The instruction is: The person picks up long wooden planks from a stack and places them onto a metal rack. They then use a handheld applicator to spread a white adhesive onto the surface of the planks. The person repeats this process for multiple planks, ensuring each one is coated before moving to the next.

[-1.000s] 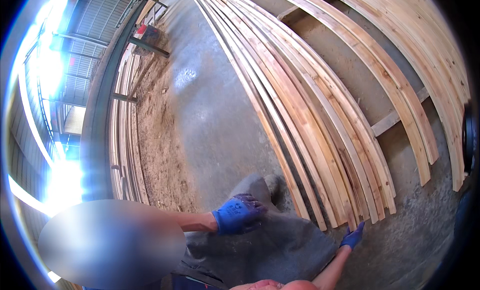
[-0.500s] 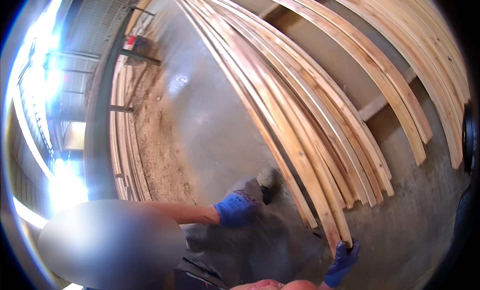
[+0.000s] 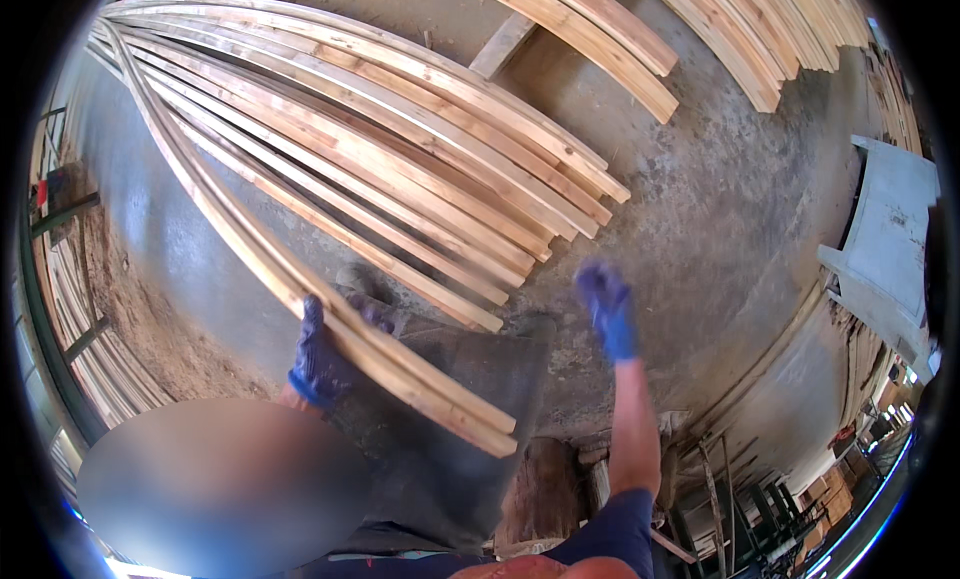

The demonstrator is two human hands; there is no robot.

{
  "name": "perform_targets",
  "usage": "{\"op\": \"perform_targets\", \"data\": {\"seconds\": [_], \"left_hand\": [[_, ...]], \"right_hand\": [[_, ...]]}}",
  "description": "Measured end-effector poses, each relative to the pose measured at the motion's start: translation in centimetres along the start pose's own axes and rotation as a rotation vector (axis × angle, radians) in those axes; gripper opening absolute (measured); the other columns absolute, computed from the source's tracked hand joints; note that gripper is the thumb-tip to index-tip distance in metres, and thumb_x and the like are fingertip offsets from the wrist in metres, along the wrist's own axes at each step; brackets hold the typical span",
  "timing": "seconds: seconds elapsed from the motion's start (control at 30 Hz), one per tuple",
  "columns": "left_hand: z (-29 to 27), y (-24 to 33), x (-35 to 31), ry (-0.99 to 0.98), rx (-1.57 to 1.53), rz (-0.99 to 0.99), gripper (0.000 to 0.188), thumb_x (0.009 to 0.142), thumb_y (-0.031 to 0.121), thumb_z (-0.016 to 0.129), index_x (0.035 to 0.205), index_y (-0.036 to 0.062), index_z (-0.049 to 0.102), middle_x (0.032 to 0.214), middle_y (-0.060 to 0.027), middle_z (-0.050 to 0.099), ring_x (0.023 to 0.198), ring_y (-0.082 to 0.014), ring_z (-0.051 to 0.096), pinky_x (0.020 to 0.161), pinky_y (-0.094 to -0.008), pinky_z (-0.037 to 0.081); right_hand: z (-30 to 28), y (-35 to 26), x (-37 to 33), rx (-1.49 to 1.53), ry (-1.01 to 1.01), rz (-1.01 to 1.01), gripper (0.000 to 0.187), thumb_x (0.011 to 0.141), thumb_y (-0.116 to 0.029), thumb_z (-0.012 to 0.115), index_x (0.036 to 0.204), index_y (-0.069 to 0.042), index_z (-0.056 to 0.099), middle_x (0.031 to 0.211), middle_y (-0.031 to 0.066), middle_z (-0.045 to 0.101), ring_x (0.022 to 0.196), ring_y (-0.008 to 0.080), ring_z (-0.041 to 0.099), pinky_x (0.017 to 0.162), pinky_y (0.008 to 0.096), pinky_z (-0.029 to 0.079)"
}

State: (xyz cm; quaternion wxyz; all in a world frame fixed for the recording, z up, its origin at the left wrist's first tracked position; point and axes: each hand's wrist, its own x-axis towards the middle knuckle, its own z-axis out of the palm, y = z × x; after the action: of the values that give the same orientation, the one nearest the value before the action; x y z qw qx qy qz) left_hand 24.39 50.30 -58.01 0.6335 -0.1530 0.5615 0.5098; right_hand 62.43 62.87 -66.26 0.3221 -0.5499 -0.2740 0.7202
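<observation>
My left hand [image 3: 317, 364], in a blue glove, is closed around a pair of long, narrow wooden boards [image 3: 425, 379] lying side by side. Their near ends slant across in front of my dark apron [image 3: 440, 469]; their far parts run to the upper left, against the other boards. My right hand [image 3: 608, 309], also gloved in blue, is stretched forward, just right of the near ends of a fanned row of boards [image 3: 400, 194]. It touches no board, and motion smears its fingers.
More boards lie beyond, a pair [image 3: 600, 39] on a crosspiece [image 3: 503, 44] and a wider stack [image 3: 740, 39] at the upper right. A pale grey table-like piece [image 3: 890, 229] stands at the right. Lower right are a log [image 3: 540, 489] and thin sticks [image 3: 715, 499].
My left hand has taken hold of the two boards and they are now apart from the row, nearer me. My right hand has let go of their ends and moved forward. The view has turned right.
</observation>
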Motion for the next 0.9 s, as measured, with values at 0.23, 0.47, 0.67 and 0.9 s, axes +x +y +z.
{"op": "perform_targets", "data": {"seconds": [0.23, 0.47, 0.67, 0.9], "left_hand": [[-0.3, -1.2, 1.3, -0.289, -0.151, -0.104, 0.056, 0.087, 0.053, 0.067, 0.113, 0.0042, 0.057, 0.102, -0.0167, 0.062, 0.102, -0.0365, 0.060, 0.098, -0.0548, 0.047], [-0.2, -3.0, 1.8, -0.385, -0.113, -0.165, 0.060, 0.093, 0.053, 0.058, 0.124, 0.0017, 0.056, 0.121, -0.0218, 0.060, 0.115, -0.0358, 0.058, 0.101, -0.0509, 0.046], [1.6, -1.5, 1.0, -0.538, -0.135, -0.128, 0.071, 0.095, 0.051, 0.056, 0.147, 0.0060, 0.035, 0.140, -0.0185, 0.049, 0.120, -0.0333, 0.056, 0.103, -0.0477, 0.047], [1.8, -2.3, 2.0, -0.314, -0.019, -0.186, 0.061, 0.092, 0.051, 0.063, 0.134, 0.0088, 0.052, 0.126, -0.0115, 0.061, 0.109, -0.0277, 0.062, 0.099, -0.0450, 0.051]], "right_hand": [[-18.2, 6.0, 20.7, -1.584, 0.490, -0.168, 0.081, 0.078, -0.038, 0.076, 0.139, 0.005, 0.046, 0.139, 0.0279, 0.050, 0.130, 0.0383, 0.048, 0.111, 0.0433, 0.037], [-22.3, 3.9, 14.7, -0.905, 0.200, -0.132, 0.013, 0.084, -0.003, 0.070, 0.091, -0.003, 0.059, 0.083, 0.0053, 0.059, 0.074, 0.0150, 0.055, 0.065, 0.0328, 0.049], [0.7, -10.8, -9.3, -0.921, -0.100, 0.339, 0.021, 0.088, -0.021, 0.071, 0.082, -0.014, 0.052, 0.070, -0.0020, 0.046, 0.062, 0.0132, 0.040, 0.053, 0.0310, 0.036], [0.5, -0.9, -13.2, -0.874, -0.183, -0.117, 0.033, 0.083, -0.029, 0.073, 0.071, -0.008, 0.050, 0.066, 0.0084, 0.041, 0.061, 0.0231, 0.041, 0.055, 0.0397, 0.036]]}}
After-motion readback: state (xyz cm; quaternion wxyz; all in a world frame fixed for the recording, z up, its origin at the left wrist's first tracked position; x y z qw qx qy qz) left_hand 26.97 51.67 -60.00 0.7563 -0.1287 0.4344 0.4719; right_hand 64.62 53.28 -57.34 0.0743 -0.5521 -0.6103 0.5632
